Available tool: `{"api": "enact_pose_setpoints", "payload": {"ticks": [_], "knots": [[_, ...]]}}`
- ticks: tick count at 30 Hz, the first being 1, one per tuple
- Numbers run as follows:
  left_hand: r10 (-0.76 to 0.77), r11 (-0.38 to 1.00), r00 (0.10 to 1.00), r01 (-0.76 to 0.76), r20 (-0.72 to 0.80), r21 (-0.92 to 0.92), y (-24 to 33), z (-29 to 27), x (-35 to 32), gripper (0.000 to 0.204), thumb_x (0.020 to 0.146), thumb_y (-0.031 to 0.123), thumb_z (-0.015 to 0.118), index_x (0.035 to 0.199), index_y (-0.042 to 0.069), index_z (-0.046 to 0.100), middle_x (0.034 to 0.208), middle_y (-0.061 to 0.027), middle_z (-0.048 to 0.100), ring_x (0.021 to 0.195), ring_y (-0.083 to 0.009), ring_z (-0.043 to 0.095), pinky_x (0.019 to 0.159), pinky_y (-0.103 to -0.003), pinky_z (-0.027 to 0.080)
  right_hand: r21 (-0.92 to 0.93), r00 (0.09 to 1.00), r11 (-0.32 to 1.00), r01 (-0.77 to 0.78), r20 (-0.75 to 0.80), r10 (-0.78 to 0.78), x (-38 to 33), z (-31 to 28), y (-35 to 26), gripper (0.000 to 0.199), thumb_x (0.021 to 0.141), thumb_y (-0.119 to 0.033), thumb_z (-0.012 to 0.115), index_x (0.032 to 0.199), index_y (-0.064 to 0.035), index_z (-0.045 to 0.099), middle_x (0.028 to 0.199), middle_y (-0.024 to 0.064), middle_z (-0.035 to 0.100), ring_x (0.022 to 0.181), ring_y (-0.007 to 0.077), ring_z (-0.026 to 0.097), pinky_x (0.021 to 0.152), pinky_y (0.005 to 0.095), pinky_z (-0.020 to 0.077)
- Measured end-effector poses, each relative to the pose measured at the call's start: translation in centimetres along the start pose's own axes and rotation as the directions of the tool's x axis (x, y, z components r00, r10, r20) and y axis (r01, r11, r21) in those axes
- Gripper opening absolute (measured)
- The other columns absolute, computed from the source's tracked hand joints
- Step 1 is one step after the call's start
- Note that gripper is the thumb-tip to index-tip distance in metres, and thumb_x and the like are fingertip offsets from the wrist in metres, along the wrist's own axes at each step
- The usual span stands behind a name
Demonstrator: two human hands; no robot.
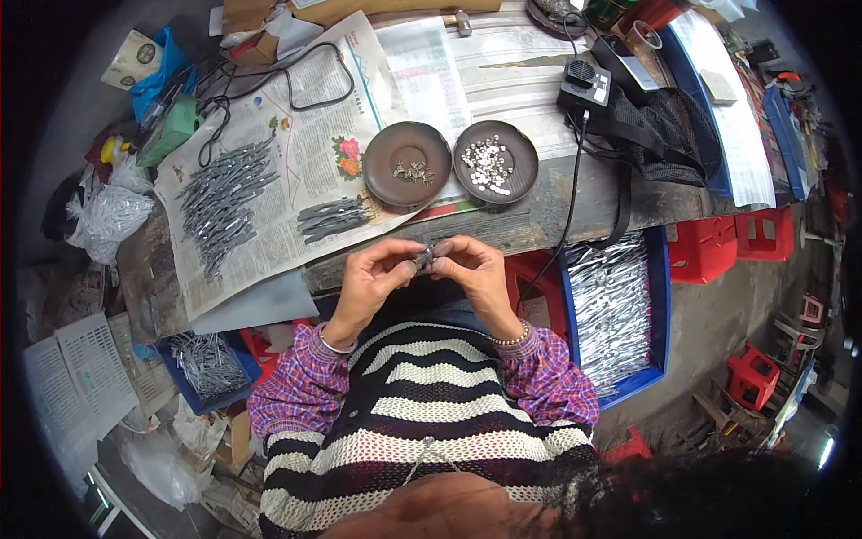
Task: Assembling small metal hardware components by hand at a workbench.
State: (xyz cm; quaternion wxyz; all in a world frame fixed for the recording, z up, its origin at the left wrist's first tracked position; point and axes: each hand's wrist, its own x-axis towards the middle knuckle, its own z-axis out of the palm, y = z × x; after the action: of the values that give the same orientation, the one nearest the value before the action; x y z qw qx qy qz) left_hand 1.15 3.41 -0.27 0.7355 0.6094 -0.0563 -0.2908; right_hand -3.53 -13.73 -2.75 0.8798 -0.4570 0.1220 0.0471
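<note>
My left hand (373, 280) and my right hand (478, 275) meet just in front of the table edge, both closed in a pinch. Between their fingertips is a small dark metal piece (426, 259), mostly covered by the fingers, so its exact kind does not show. Just beyond the hands stand two round brown dishes. The left dish (381, 155) holds small brassy bits (414, 171); the right dish (528, 171) holds small shiny silver discs (488, 162). On the newspaper (310, 166) lie a small row (332, 218) and a larger heap (224, 205) of slim dark metal pieces.
A blue crate (662, 314) of shiny slim metal pieces stands at my right, another blue crate (235, 395) at lower left. A black adapter (584, 85) trails a cable over the table edge beside a black mesh bag (669, 135). Red stools (705, 247) stand at right.
</note>
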Motion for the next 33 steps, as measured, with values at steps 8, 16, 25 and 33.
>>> {"api": "enact_pose_setpoints", "payload": {"ticks": [8, 16, 25, 33], "knots": [[0.014, 0.995, 1.000, -0.014, -0.002, 0.103, 0.3, 0.5, 0.0, 0.022, 0.084, -0.001, 0.059, 0.106, 0.000, 0.063, 0.088, -0.0012, 0.060, 0.071, -0.0049, 0.053, 0.062, -0.018, 0.043, 0.080, 1.000, 0.997, 0.010, -0.012, -0.009, 0.1, 0.0, 0.7, 0.014, 0.080, 0.000, 0.066, 0.091, 0.0013, 0.057, 0.085, 0.0047, 0.061, 0.075, 0.0107, 0.061, 0.067, 0.0221, 0.0514], [0.122, 0.980, 0.992, -0.124, 0.017, 0.158, 0.0, 0.6, 0.1, 0.021, 0.084, -0.001, 0.057, 0.105, -0.001, 0.063, 0.091, -0.0029, 0.059, 0.070, -0.0058, 0.051, 0.061, -0.019, 0.042, 0.095, 0.997, 0.994, 0.060, -0.063, -0.054, 0.1, 0.1, 1.2, 0.015, 0.079, 0.003, 0.066, 0.090, 0.0008, 0.056, 0.084, 0.0044, 0.060, 0.076, 0.0110, 0.061, 0.069, 0.0219, 0.0513], [-0.188, 0.922, 0.971, 0.227, 0.150, -0.312, -0.7, 0.3, 0.0, 0.020, 0.084, -0.002, 0.057, 0.103, -0.001, 0.064, 0.085, -0.0012, 0.059, 0.066, -0.0052, 0.048, 0.055, -0.018, 0.036, 0.016, 0.999, 0.999, 0.038, 0.028, -0.038, -0.3, -0.1, 0.5, 0.021, 0.081, 0.002, 0.064, 0.100, 0.0031, 0.057, 0.087, 0.0060, 0.063, 0.075, 0.0109, 0.062, 0.069, 0.0228, 0.0513], [0.217, 0.951, 0.972, -0.191, -0.085, 0.245, -0.6, 1.8, 0.1, 0.023, 0.080, -0.008, 0.057, 0.101, -0.001, 0.066, 0.087, -0.0054, 0.059, 0.077, -0.0101, 0.055, 0.066, -0.020, 0.043, -0.067, 0.987, 0.996, 0.058, -0.146, -0.067, -0.5, 0.6, 0.4, 0.008, 0.083, -0.004, 0.064, 0.085, 0.0028, 0.064, 0.075, 0.0028, 0.063, 0.065, 0.0073, 0.058, 0.060, 0.0191, 0.0475]]}}
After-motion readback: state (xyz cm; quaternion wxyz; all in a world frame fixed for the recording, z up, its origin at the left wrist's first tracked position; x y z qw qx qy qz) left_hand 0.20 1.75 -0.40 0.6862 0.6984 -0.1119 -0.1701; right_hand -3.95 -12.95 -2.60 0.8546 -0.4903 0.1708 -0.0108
